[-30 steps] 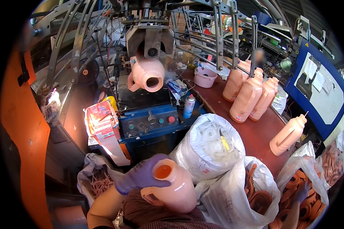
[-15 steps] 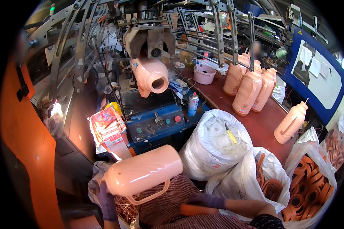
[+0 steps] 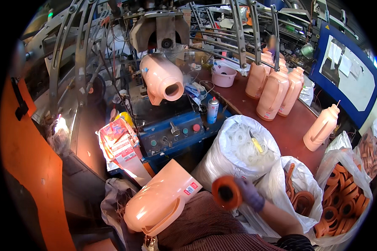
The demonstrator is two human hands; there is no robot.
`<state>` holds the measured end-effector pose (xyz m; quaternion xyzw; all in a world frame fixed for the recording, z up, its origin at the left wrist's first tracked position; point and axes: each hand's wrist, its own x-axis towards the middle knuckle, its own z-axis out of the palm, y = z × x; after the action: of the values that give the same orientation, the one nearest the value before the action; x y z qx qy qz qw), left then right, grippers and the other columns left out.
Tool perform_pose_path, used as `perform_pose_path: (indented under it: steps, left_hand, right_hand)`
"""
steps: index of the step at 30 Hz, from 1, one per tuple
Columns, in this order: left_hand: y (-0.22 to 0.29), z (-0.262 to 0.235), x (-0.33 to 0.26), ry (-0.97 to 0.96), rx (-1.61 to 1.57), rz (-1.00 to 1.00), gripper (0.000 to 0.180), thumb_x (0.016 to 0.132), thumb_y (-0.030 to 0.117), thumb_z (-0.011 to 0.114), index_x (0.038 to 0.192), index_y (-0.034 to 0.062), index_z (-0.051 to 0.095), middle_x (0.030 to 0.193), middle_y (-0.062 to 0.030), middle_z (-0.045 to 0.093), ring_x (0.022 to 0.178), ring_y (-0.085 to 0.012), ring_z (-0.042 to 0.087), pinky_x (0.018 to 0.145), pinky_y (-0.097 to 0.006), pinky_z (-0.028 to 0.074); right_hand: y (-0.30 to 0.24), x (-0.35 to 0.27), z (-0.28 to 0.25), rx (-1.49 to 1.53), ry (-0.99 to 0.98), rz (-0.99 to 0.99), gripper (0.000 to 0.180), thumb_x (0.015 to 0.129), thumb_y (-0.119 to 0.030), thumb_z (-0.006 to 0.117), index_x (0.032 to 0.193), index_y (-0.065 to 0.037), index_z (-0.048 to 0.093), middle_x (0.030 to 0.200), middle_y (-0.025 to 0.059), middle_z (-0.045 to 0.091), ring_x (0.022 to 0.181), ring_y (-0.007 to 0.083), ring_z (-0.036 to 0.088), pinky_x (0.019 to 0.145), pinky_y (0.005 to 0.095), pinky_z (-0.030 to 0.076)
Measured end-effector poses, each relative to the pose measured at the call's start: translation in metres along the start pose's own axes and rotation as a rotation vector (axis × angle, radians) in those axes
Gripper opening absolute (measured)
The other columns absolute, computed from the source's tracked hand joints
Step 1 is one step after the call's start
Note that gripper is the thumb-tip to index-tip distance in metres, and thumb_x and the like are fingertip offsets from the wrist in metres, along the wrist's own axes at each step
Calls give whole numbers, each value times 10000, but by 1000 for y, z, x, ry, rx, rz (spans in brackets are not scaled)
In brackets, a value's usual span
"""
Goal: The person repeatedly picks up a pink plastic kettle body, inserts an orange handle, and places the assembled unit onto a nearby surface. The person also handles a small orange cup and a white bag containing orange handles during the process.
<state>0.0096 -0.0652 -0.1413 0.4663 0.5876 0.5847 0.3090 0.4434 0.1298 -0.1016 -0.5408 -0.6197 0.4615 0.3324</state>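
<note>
The jug (image 3: 157, 198) is peach, the ring (image 3: 223, 182) orange-brown.

The view is taken from the person's head through a wide fisheye lens, directed downward and forward. The dark-red checked cloth garment (image 3: 199, 217) is framed closest, at the lower edge; the grey angular metal machine block (image 3: 162, 27) is seen farther off, near the top.

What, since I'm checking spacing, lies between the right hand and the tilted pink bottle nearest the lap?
The round orange-brown part, held by the right hand, lies between; a narrow gap separates it from the pink bottle in the head view.
</note>
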Motion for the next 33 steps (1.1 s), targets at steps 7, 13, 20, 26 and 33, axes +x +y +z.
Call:
perform_pose_path:
  steps: [7, 13, 20, 26, 33]
  left_hand:
    - [57, 48, 4, -26, -276, -129, 668, 934, 386, 561, 1482, 51, 377, 1461, -147, 483, 1303, -291, 502, 1078, -431, 420]
    - [46, 47, 5, -18, -604, -199, 592, 998, 439, 424, 1451, 58, 426, 1455, -152, 485, 1296, -299, 499, 1085, -428, 407]
    - [44, 38, 23, 43, -732, -215, 567, 1025, 449, 358, 1404, 43, 476, 1415, -177, 510, 1259, -295, 525, 1074, -418, 414]
    - [132, 67, 46, 151, 47, 410, 561, 942, 276, 460, 1373, -82, 426, 1284, -171, 568, 1144, -259, 572, 955, -420, 476]
    - [163, 45, 60, 137, 349, 606, 465, 968, 299, 479, 1278, -44, 523, 1149, -137, 631, 1063, -240, 621, 906, -395, 511]
  right_hand:
    - [-129, 49, 28, -152, 27, -815, 622, 821, -233, 729, 1346, 49, 549, 971, 191, 580, 870, 331, 597, 809, 366, 488]
    - [-123, 23, 26, -201, -15, -881, 656, 778, -163, 764, 1354, 58, 545, 1022, 196, 584, 889, 326, 614, 810, 365, 501]
    - [-120, 6, 11, -100, 115, -917, 566, 850, -186, 644, 1330, 93, 535, 1018, 204, 594, 916, 345, 603, 850, 379, 482]
    - [17, 69, 32, -175, -168, -553, 459, 999, -303, 481, 1356, -17, 520, 1257, 213, 620, 1140, 339, 600, 1006, 405, 459]
    - [0, 17, 19, -179, -229, -136, 627, 1019, -537, 363, 1364, -46, 547, 1333, 203, 597, 1239, 328, 543, 1125, 391, 344]
